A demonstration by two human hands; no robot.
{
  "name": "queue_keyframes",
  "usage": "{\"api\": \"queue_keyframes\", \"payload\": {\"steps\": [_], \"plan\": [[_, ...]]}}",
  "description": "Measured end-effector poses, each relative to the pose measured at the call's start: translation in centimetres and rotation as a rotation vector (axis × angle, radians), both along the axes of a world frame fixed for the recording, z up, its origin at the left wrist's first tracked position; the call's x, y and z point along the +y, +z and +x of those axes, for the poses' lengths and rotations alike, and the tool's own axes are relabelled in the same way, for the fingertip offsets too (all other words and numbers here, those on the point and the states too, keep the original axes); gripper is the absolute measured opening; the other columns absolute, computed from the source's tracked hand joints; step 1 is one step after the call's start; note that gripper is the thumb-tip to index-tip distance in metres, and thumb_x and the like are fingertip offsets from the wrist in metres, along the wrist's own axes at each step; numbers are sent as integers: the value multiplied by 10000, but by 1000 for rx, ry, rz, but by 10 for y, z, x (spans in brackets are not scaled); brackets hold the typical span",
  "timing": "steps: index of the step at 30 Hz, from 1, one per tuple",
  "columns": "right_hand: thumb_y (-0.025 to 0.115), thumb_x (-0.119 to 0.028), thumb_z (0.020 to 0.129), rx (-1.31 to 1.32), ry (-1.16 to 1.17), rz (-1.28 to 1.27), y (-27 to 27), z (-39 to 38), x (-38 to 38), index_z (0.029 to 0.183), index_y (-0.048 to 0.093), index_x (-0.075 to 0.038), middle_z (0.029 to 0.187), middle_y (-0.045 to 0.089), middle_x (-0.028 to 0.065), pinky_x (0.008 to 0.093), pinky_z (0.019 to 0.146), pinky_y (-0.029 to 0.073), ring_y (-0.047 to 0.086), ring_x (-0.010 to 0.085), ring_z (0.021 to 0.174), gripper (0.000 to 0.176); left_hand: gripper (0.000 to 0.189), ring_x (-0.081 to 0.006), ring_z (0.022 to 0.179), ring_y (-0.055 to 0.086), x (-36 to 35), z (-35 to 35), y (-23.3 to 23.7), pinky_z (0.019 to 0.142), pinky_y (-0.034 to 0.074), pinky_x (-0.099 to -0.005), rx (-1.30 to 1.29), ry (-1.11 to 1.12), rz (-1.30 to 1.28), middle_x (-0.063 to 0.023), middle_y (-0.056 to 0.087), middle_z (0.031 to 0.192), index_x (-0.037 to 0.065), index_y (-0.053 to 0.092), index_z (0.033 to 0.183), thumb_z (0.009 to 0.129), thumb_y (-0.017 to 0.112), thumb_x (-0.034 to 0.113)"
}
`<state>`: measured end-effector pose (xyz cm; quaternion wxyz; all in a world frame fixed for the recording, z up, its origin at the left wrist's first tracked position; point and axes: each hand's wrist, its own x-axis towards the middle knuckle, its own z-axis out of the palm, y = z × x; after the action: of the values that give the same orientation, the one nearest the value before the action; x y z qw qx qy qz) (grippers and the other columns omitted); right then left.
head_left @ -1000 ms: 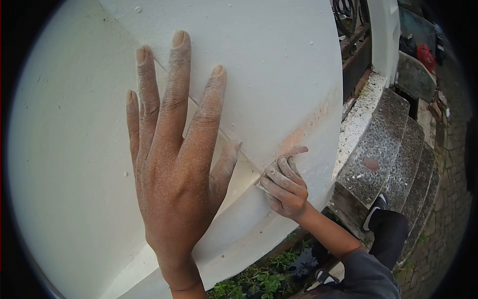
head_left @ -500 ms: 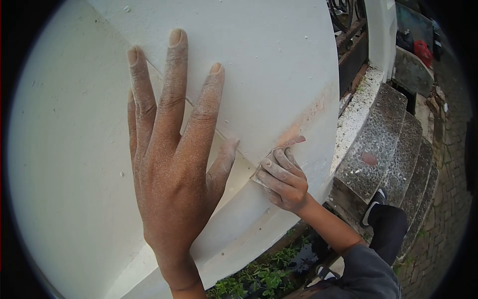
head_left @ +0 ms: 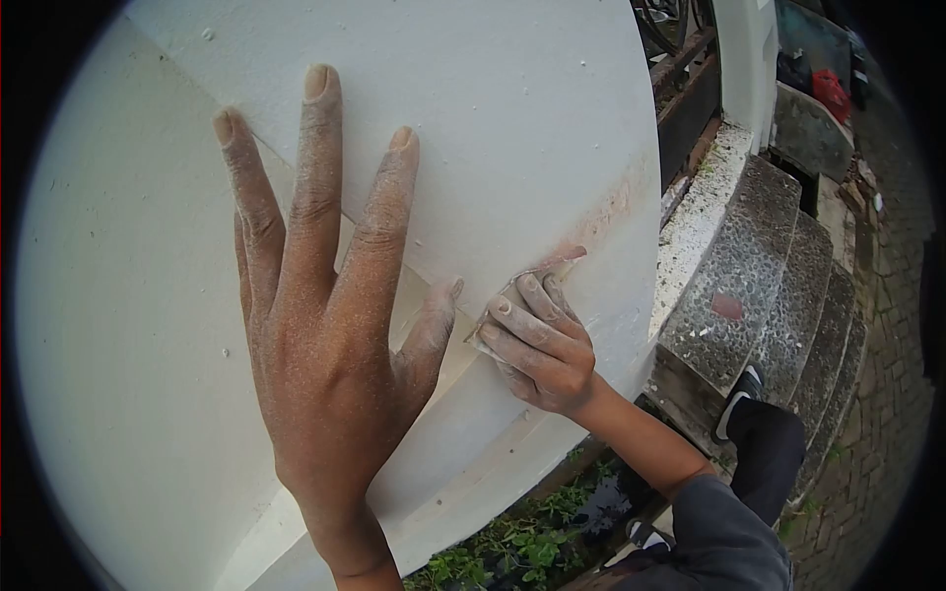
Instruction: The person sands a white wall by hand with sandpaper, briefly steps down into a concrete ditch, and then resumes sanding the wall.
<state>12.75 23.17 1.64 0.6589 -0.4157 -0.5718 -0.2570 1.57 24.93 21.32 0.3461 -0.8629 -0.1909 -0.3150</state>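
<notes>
My left hand (head_left: 325,325) lies against the white painted wall (head_left: 512,118), its dusty fingers spread and its thumb held out to the side. To its right, my right hand (head_left: 540,345) is closed around a folded piece of sandpaper (head_left: 564,257) and presses it to the wall near a ridge line. Only the sandpaper's reddish-brown edge and part of its pale backing show; the fingers cover the rest. White dust coats both hands. A pinkish worn streak (head_left: 616,207) runs up the wall beyond the sandpaper.
Rough stone steps (head_left: 749,266) descend on the right, with a small reddish patch on one. My shoe (head_left: 741,394) rests by them. Green plants (head_left: 522,547) grow below the wall's curved edge. A dark metal gate (head_left: 685,108) and a red bag (head_left: 831,94) stand farther back.
The view has shifted slightly, so the wall and both hands appear farther left. My right hand has slid a little upward along the wall with the sandpaper; my left hand stays in place on it.
</notes>
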Motion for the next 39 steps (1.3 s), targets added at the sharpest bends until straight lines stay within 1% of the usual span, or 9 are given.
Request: {"api": "queue_keyframes", "payload": {"steps": [2,6,11,14,21,25,29,33,39], "plan": [[618,-117,786,7,-14,-2,-25,-3,0,1025,684,-102,1162,625,83,492,1003,381,531,341,1165,248,839,-301,1399,166,0,-2,3,1082,331,-514,9,15,14,-1,307,1483,268,532,1273,506,793,48],[610,-120,806,-12,-16,62,32,3,1,998,692,-104,1152,628,84,503,995,392,542,337,1152,210,853,-300,1402,153,2,0,1,1089,321,-516,15,10,4,3,308,1482,281,526,1276,499,796,57],[603,-113,798,23,-4,-11,-16,-2,0,1027,690,-112,1152,630,78,493,997,393,533,330,1167,245,875,-298,1405,138,1,-3,0,1100,303,-515,47,38,7,27,311,1479,311,514,1282,491,807,74],[606,-131,799,1,-21,18,26,1,-2,1026,689,-108,1161,628,71,480,988,404,533,325,1168,244,863,-297,1407,127,0,-1,-1,1100,304,-515,31,37,-23,37,308,1480,319,516,1278,500,810,88],[626,-123,773,48,26,3,1,3,1,1028,688,-114,1143,637,75,480,1021,363,534,324,1169,262,865,-298,1409,114,-2,-2,2,1099,306,-517,59,54,-30,38,296,1485,327,518,1273,497,813,85],[629,-128,782,40,-11,24,34,7,-3,1008,692,-122,1121,647,65,483,1007,383,542,310,1164,235,867,-300,1408,118,-3,-2,0,1094,312,-522,59,33,-82,42,289,1487,330,534,1257,483,809,56],[621,-137,793,16,61,0,-8,4,0,1019,687,-126,1137,640,59,485,1009,381,539,311,1166,236,849,-299,1408,119,-7,-7,5,1088,318,-526,108,83,-75,36,281,1491,328,539,1253,496,797,41],[614,-130,796,-15,40,49,58,11,-2,1025,683,-120,1129,641,63,501,1016,375,530,312,1176,240,805,-301,1408,112,-4,-3,0,1088,317,-521,75,54,-60,15,262,1500,320,529,1265,570,737,-29],[605,-80,798,16,35,13,29,0,-6,1069,672,-100,1141,638,69,484,1019,368,525,315,1183,279,742,-324,1401,131,-6,-11,8,1087,314,-496,90,44,-51,-12,245,1510,261,500,1306,685,568,-138]]}}
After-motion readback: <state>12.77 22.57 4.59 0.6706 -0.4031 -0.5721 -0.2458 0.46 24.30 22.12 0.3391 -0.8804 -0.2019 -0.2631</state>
